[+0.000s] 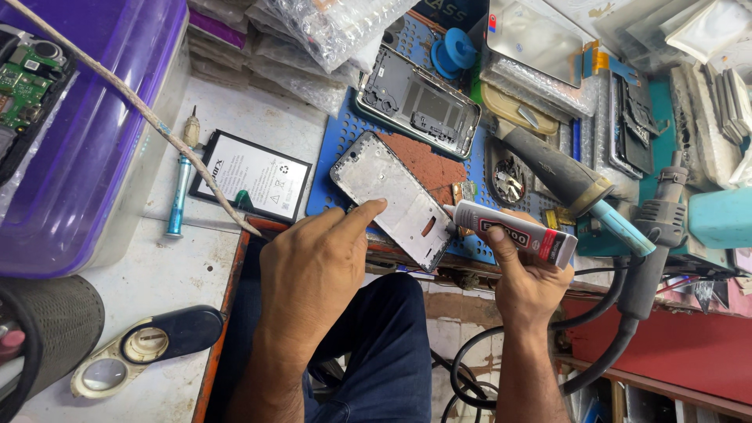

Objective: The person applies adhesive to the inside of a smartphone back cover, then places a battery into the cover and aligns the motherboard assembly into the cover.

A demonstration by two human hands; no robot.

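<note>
A silver phone frame (399, 202) is steadied on a blue perforated mat (345, 133) by the left hand (313, 266), whose index finger is stretched out onto the frame's lower left edge while the other fingers (345, 235) are curled loosely beside it. A white glue tube (513, 232) is held clamped in the fingers of the right hand (526, 278), its nozzle brought against the frame's right edge, just beside a small cut-out. Beyond the fingers, further up the mat, a second phone frame (417, 102) is laid at a slant, with a blue spool (453, 52) behind it. To the left of the left hand, a flat battery (252, 175) and a blue-handled screwdriver (180, 188) are seen on the pale, worn tabletop (164, 274), and a purple plastic box (86, 133) stands past them. To the right of the right hand, a hot-air gun (654, 235) and a dark-handled tool (568, 178) are lodged among cluttered parts. Below the hands, dark trousers (384, 345) and black cables (470, 368) are visible.
</note>
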